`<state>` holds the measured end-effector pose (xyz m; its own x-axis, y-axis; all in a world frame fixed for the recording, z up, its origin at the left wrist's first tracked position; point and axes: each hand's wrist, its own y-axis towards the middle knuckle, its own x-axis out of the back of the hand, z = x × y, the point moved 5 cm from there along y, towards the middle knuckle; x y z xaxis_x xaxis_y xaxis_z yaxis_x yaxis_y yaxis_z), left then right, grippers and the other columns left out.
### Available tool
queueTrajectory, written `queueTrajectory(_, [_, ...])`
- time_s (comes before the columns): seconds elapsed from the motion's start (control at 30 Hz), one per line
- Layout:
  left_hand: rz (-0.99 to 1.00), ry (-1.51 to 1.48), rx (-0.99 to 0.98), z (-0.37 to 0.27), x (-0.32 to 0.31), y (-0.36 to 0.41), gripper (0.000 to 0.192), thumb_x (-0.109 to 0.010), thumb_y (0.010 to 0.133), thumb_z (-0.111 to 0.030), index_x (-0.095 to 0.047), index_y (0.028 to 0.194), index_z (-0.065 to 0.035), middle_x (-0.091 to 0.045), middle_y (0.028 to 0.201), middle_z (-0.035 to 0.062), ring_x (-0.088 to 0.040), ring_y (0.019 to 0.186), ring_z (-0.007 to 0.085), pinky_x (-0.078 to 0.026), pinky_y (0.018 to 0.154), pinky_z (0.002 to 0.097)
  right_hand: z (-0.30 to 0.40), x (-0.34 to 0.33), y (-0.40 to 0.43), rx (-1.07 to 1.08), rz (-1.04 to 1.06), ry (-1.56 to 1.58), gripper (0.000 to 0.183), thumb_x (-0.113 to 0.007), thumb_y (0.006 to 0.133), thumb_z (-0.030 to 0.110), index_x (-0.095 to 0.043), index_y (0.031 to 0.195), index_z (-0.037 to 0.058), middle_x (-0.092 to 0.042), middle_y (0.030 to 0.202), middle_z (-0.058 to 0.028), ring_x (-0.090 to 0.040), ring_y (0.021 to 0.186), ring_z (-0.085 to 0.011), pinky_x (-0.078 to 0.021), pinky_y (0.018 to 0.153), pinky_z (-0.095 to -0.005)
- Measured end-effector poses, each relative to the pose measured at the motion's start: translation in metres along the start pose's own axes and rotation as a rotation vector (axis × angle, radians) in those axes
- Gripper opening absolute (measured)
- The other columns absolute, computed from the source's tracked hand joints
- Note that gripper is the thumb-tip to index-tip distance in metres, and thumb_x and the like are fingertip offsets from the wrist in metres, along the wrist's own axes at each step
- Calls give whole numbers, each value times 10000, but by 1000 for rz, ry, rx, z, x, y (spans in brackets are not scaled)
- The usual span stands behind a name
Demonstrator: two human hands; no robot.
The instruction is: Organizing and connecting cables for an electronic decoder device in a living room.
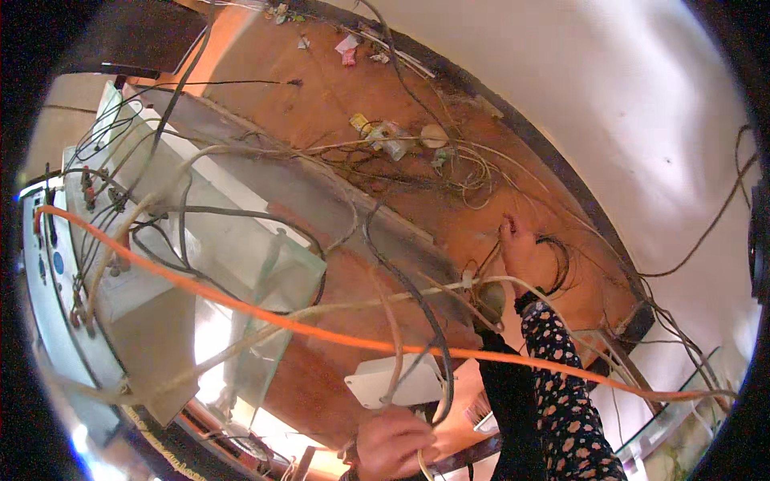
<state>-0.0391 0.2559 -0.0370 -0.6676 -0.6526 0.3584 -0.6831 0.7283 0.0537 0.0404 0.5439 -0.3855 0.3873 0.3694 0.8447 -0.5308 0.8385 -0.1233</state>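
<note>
My left hand [394, 442], low in the picture, has its fingers curled around a pale cable [425, 464]. A thick black cable [430, 318] curves down to its fingertips. Just above it lies a white plastic box [394, 380] with a cable across it. My right hand [518, 249], below a patterned sleeve, reaches to the brown surface with fingers bent. A loop of black cable [564, 258] lies beside its wrist; blur hides whether the fingers grip anything. An orange cable [301, 327] runs across the view and passes over the right sleeve.
White equipment housing [42, 264] with plugged-in leads stands at the left. A glass panel [289, 264] juts out beside it. Tangled thin cables [475, 174] and scraps of litter [347, 51] lie on the brown surface [252, 78]. A pale wall [631, 120] rises at right.
</note>
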Motion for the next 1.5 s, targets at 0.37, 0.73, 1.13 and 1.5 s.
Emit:
queueTrajectory(0.37, [-158, -199, -230, 19, -11, -4, 238, -794, 766, -159, -644, 884, -17, -619, 813, 108, -617, 649, 242, -480, 496, 340, 14, -91, 48, 319, 213, -187, 526, -731, 764, 199, -574, 1250, 74, -590, 1167, -193, -559, 1081, -383, -470, 906, -440])
queueTrajectory(0.73, [-132, -267, -284, 23, -10, -15, 175, -697, 810, -142, -601, 879, -12, -608, 846, 165, -605, 632, 274, -488, 531, 372, 34, -148, 53, 411, 445, -399, 618, -760, 728, 232, -527, 1245, -14, -513, 1225, -182, -510, 1101, -391, -463, 924, -455])
queueTrajectory(1.13, [-48, -261, -210, 22, -12, -2, 182, -739, 792, -137, -637, 871, -9, -615, 819, 132, -613, 647, 267, -489, 531, 354, -31, -158, 50, 460, 626, -710, 359, -744, 733, 243, -644, 1011, 39, -652, 905, -170, -615, 932, -355, -518, 780, -468])
queueTrajectory(1.5, [60, -142, -3, 12, -11, 1, 156, -756, 773, -122, -670, 855, -21, -627, 797, 115, -629, 676, 279, -513, 585, 368, 23, -71, 34, 316, 420, -125, 292, -668, 789, 272, -637, 903, 6, -628, 831, -218, -626, 836, -390, -493, 733, -477])
